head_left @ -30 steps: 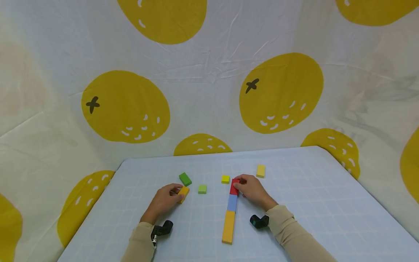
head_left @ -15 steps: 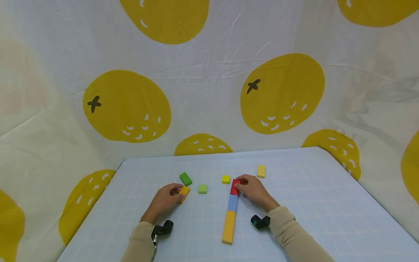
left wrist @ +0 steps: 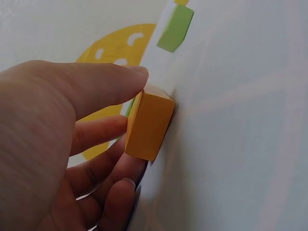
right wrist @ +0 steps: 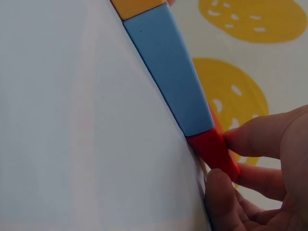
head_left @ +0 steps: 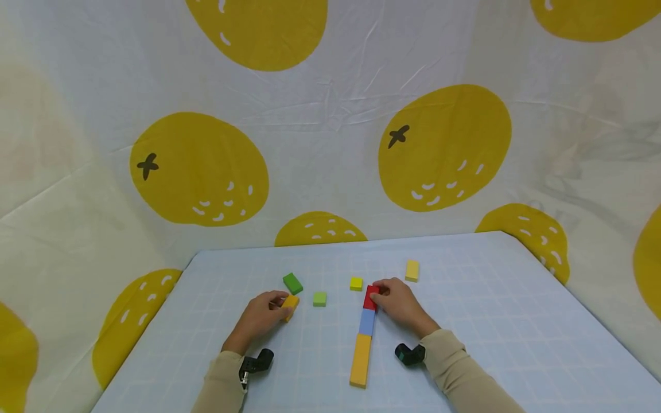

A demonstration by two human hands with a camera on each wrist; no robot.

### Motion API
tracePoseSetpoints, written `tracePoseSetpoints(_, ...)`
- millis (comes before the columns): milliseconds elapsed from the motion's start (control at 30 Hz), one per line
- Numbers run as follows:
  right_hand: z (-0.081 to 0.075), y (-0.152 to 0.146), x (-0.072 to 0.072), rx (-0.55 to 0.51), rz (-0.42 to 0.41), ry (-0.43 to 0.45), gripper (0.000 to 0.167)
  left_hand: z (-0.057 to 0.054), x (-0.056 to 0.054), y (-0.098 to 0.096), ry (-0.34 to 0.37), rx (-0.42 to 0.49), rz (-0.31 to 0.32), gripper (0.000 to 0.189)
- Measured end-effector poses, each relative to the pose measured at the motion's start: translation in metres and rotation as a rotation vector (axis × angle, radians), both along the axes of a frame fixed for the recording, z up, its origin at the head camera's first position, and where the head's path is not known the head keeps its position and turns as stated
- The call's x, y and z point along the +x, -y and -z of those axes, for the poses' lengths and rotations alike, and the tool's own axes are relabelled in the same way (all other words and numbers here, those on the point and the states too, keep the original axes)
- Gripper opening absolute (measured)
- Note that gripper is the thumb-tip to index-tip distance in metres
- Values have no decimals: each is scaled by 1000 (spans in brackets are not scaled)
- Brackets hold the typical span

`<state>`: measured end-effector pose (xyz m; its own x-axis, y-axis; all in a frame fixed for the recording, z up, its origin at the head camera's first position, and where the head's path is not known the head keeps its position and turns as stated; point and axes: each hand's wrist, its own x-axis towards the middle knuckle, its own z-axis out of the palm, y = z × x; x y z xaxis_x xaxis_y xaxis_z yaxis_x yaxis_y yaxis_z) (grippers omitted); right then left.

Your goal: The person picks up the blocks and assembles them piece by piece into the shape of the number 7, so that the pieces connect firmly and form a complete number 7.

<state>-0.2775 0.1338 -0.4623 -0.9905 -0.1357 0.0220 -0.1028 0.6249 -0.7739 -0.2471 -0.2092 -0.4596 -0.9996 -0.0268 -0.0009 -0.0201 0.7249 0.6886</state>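
My left hand (head_left: 262, 314) pinches an orange block (left wrist: 150, 126) between thumb and fingers, low over the table on the left. On the right, my right hand (head_left: 401, 304) holds a red block (head_left: 370, 297) by its sides. That red block lies at the far end of a straight row, against a blue block (head_left: 366, 322). A longer orange block (head_left: 360, 361) forms the near end of the row. In the right wrist view the red block (right wrist: 214, 150) meets the end of the blue block (right wrist: 171, 72), with thumb and fingertips around it.
Near the left hand lie a dark green block (head_left: 292, 283) and a light green block (head_left: 319, 299). A small yellow block (head_left: 356, 283) sits left of the red one. A pale yellow block (head_left: 412, 271) lies farther back on the cloth-covered table (head_left: 496, 321).
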Motion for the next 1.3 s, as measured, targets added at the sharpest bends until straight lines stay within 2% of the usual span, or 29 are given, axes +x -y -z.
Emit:
tracePoseSetpoints(667, 1, 2, 0, 2, 16, 8, 33, -4, 2, -2, -25, -14, 8, 43)
tracePoseSetpoints(1067, 4, -1, 1, -8, 14, -13, 34, -4, 5, -5, -19, -49, -11, 39)
tracePoseSetpoints(1300, 3, -4, 2, -77, 26, 54, 36, -2, 4, -4, -17, -34, -17, 35)
